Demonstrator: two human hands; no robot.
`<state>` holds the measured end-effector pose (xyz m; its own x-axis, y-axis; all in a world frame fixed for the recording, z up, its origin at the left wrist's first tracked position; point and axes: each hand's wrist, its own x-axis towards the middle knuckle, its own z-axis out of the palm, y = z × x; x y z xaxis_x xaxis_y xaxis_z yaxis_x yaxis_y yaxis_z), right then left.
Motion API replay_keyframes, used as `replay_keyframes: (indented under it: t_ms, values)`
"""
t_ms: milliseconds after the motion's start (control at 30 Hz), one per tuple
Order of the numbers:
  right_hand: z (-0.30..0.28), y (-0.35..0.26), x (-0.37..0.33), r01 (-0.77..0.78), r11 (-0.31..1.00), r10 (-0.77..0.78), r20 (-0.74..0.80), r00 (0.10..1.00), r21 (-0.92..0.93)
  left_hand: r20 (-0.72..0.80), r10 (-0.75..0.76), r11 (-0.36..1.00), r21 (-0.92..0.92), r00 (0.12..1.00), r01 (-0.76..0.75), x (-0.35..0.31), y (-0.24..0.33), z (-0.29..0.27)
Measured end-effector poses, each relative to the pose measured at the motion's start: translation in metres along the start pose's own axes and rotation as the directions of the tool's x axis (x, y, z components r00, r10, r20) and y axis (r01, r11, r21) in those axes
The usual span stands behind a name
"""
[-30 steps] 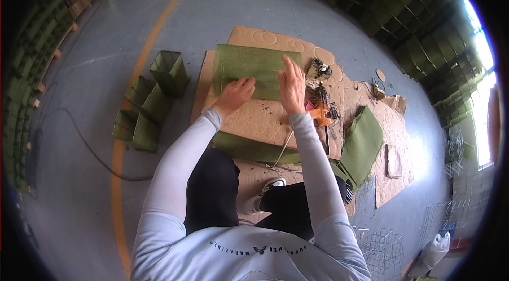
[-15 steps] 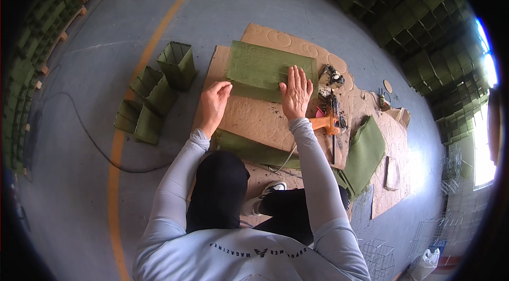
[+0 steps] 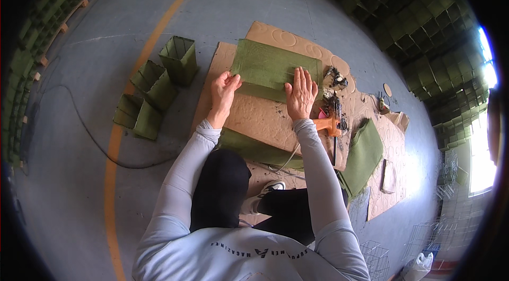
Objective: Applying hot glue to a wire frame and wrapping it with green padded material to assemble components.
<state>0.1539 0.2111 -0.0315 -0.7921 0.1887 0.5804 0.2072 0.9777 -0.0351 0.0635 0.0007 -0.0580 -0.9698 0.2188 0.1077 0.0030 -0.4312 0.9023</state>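
Note:
A green fabric box (image 3: 270, 66) lies on its side on the cardboard-covered work surface in front of me. At its left end, near the close corner, my left hand (image 3: 225, 93) is closed, thumb and fingertips pinched at the edge of the fabric. My right hand (image 3: 301, 93) rests flat on the right part of the box, fingers stretched out and pointing away from me. Beside the right wrist lies an orange glue gun (image 3: 330, 123), its front end blackened. The underside of the box is hidden.
Several open green fabric boxes (image 3: 179, 61) stand on the floor at left, near a dark cable (image 3: 101, 146). Green fabric sheets (image 3: 363, 156) lie right of the cardboard (image 3: 249, 117). Dark, crusted residue (image 3: 335, 78) sits beyond the glue gun. Stacked green boxes (image 3: 403, 32) line the right.
My left hand has slid a little away from me along the box's left end. The right hand stays flat on the box. The view has shifted slightly.

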Motion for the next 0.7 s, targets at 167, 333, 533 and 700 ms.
replay_keyframes:
  t_ms: [167,333,533,700]
  values:
    - [-0.002,0.003,0.0,-0.013,1.0,0.013,-0.006,1.0,-0.008,0.021,0.065,0.997,-0.028,0.998,-0.065,-0.003,-0.008,0.004]
    - [0.001,0.003,-0.001,-0.028,1.0,0.028,0.02,0.999,-0.013,-0.027,0.007,0.999,-0.035,1.0,-0.008,-0.008,0.004,0.012]
    - [0.002,0.001,-0.002,-0.012,1.0,0.012,0.01,1.0,-0.009,-0.012,-0.003,1.0,-0.001,1.0,0.003,-0.005,0.012,0.008]
    - [-0.001,0.002,-0.004,-0.015,1.0,0.015,0.01,1.0,-0.016,-0.081,-0.19,0.968,0.148,0.978,0.201,-0.006,0.02,0.009]
